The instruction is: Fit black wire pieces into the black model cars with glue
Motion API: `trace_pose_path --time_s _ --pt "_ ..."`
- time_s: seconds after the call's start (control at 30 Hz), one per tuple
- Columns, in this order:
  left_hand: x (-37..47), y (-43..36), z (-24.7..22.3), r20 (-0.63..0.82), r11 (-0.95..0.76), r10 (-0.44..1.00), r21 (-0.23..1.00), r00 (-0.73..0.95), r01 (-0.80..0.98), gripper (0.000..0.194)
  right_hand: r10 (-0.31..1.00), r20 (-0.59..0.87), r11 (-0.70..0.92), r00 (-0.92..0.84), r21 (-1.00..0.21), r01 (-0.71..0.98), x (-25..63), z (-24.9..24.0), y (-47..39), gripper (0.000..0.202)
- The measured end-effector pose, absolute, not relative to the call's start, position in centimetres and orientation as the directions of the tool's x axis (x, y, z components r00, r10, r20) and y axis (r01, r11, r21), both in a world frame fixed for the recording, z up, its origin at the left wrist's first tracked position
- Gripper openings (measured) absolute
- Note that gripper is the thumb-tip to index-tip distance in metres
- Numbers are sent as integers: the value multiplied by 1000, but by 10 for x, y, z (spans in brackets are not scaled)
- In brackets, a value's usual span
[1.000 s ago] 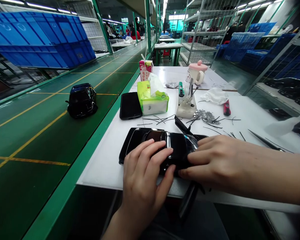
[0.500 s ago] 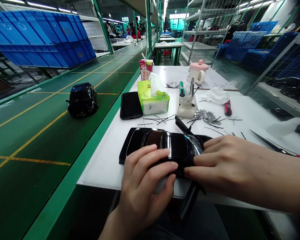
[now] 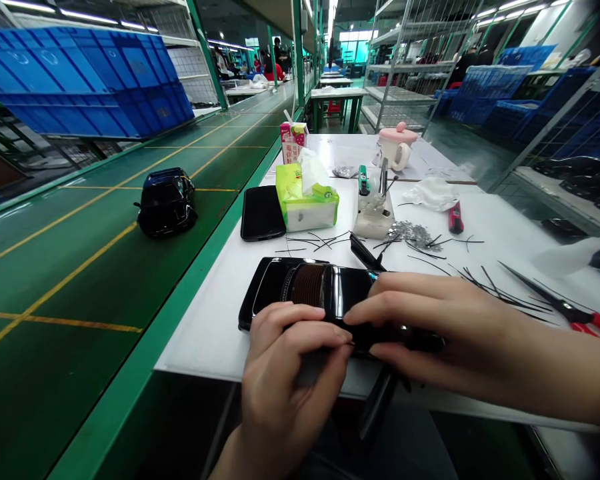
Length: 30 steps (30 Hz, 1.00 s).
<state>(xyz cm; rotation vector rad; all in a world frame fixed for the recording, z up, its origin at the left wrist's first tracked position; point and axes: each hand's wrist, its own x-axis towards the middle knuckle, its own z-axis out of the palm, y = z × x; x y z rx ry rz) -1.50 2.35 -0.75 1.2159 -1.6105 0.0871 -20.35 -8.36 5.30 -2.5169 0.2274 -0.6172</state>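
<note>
A glossy black model car with a ribbed brown section in its roof lies on the white table before me. Its doors stick out, one on the far side and another over the table's near edge. My left hand is at the car's near side, thumb and index fingertips pressed together; what lies between them is too small to make out. Across the car's right end, my right hand grips the body, fingers on top and thumb on the near side, hiding much of that end.
Behind the car are black strips, a small metal fixture, a heap of silvery bits, a tissue pack and a phone. Red-handled scissors lie right. Another black car sits on the green conveyor.
My right hand has shifted left and spread over the car's top, uncovering the scissors' handles. My left fingertips have closed into a pinch. The car stays in place.
</note>
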Motion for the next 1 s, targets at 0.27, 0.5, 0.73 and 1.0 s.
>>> trace_pose_path --time_s 0.27,0.5,0.73,1.0 --pt "-20 23 -11 738 426 -654 541 166 -725 27 -182 572 -967 800 -251 -40 -191 44 -78 20" --pt "-16 24 -8 762 465 -640 486 98 -740 28 -199 553 -947 809 -320 -14 -198 49 -79 20" --pt "-15 24 -10 805 431 -590 386 69 -815 27 -245 483 -882 841 -471 14 -206 43 -83 18" --pt "-33 18 -5 783 309 -589 449 202 -839 21 -182 467 -926 865 -378 9 -206 42 -83 17"
